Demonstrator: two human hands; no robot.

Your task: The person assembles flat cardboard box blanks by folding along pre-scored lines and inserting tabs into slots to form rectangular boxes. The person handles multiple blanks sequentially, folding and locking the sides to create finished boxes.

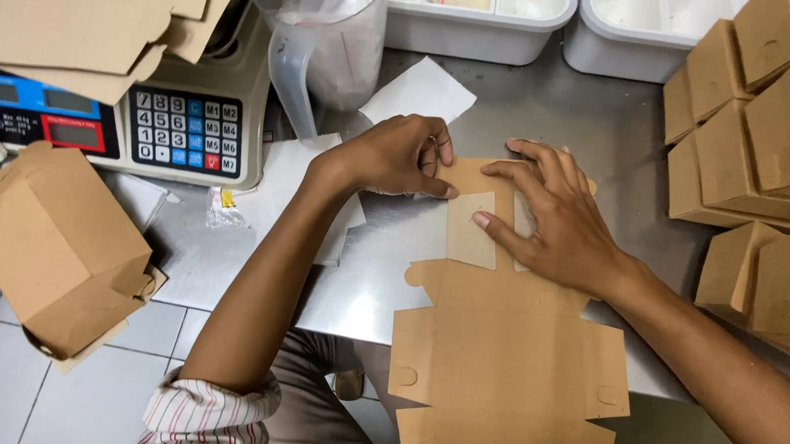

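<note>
Box blank: flat brown cardboard box blank [504, 357] lies on the steel tabletop [591, 115], near edge overhanging.
Left hand [402, 157]: curled grip, fingertips pressing the blank's top flap, clasping nothing.
Right hand [557, 219]: fingers spread flat on the blank.
Containers: two white tubs [480, 28] at back, contents unclear; clear jug [327, 49] with plastic bag inside.
Around: scale [184, 127] left, folded boxes [757, 130] right.

Both hands [483, 194] press a flat cardboard box blank [504, 357].

L hand [397, 156] curled, R hand [557, 219] flat, fingers spread.
</note>
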